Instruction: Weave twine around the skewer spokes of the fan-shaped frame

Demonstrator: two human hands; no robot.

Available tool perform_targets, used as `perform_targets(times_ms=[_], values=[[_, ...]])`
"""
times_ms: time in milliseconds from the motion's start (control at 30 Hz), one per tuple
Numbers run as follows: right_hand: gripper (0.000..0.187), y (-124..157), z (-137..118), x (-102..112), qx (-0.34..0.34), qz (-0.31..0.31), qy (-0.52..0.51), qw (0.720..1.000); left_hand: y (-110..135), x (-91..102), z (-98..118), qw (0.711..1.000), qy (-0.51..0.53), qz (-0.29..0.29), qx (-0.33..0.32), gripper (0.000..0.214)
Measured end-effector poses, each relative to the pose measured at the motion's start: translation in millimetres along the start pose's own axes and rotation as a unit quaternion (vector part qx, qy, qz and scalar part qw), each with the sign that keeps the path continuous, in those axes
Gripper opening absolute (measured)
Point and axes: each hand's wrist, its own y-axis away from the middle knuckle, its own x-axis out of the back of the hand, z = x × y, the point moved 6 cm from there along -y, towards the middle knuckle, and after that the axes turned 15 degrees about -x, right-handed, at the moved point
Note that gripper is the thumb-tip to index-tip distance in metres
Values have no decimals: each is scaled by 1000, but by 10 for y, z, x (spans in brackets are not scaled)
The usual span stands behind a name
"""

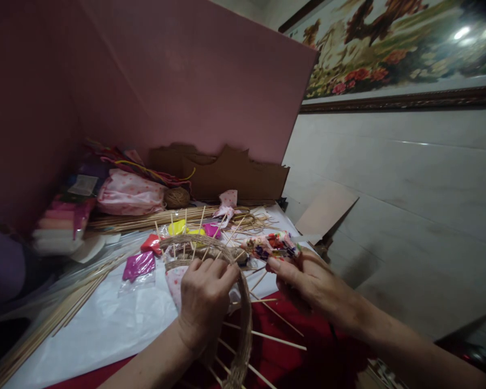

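At six o'clock, the left hand point(208, 294) curls its grip over the spoked twine ring point(245, 324), apparently steadying it; toward two o'clock from there, the right hand point(308, 275) pinches bunched floral fabric point(263, 246), seemingly keeping folds together.

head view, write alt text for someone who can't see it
The left hand grips a twine-wrapped ring with thin sticks poking out, while the right hand holds a colourful patterned item. Beyond them are bright packets, a ball of twine and brown cardboard before a pink panel.
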Motion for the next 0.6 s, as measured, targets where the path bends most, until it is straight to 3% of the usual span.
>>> perform_targets(times_ms=[100, 167, 233, 300, 367, 467, 600], values=[[49, -5, 103, 21, -104, -34, -113, 988, 0, -5, 0, 1000, 0, -5, 4, 25], [50, -33, 178, 139, -126, 9, -138, 982, 1, -5, -6, 1000, -1, -7, 7, 25], [50, -78, 339, 319, -141, 94, -131, 977, 0, 3, -12, 1000, -3, -3, 7, 26], [50, -132, 589, 457, -165, 160, -64, 971, -4, 11, -17, 1000, -6, 3, 1, 26], [40, -187, 845, 518, -159, 199, 71, 965, -10, 17, -25, 1000, -10, 7, -2, 27], [26, -257, 1271, 406, -168, 153, 245, 943, -15, 22, -37, 1000, -10, 12, -3, 27], [33, -277, 1536, 189, -104, 73, 291, 948, -14, 28, -37, 1000, -16, 11, -6, 27]])
